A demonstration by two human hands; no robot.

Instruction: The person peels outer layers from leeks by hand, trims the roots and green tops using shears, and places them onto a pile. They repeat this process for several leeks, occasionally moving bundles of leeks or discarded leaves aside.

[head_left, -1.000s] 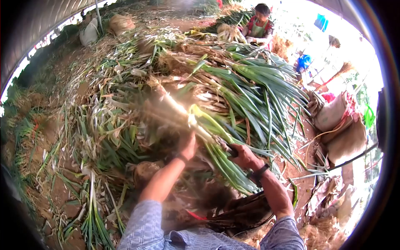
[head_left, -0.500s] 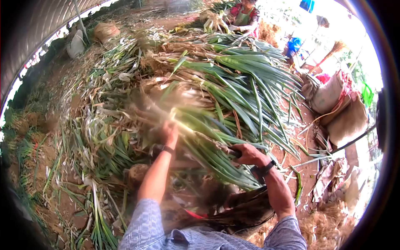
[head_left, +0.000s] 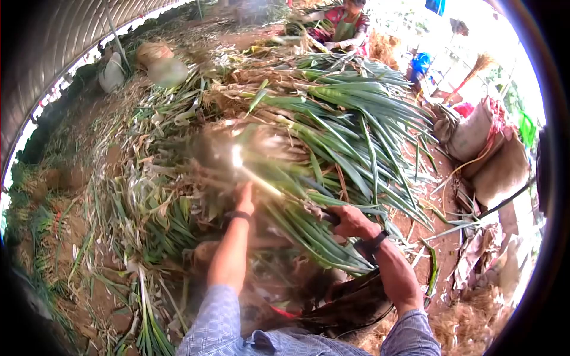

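Note:
My left hand (head_left: 244, 197), blurred at the fingers, is closed on a leek whose pale stem end lies under a bright glare. Green leek leaves (head_left: 317, 240) trail from there toward the lower right, passing under my other hand. My right hand (head_left: 351, 222) is wrapped around the dark handle of what looks like an air gun (head_left: 314, 210). The tool points up and left, toward the stem end by my left hand. Brownish blur hides the roots there. Just beyond lies a large heap of leeks (head_left: 350, 133), leaves to the right.
Stripped leaves and husks (head_left: 148, 196) cover the ground at left. Another person (head_left: 347, 26) sits at the far end of the heap. Stuffed sacks (head_left: 490, 154) stand at right, near a dark hose (head_left: 507, 200). Loose leeks (head_left: 148, 317) lie at lower left.
My left hand sits slightly lower, while my right hand has barely shifted. The view has tilted a little. At the back, the other person's arms have moved and a rooty bundle is no longer before them.

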